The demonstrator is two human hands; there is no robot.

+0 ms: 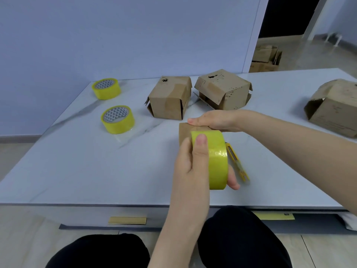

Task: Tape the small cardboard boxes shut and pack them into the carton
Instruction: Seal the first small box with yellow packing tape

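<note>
Even, soft, bright light with faint shadows. The pale surface [77, 171] carries a mild sheen. Wide-angle bending curves its edges toward the frame's sides. The whole frame is slightly soft; the doorway at upper right is dark.

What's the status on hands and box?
Left hand grips tape roll. Right hand flat on box. Knife lies beside roll, clear of box.

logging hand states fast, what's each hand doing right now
Left hand: grips the yellow tape roll.
Right hand: open, fingers resting flat on the small cardboard box.
</note>
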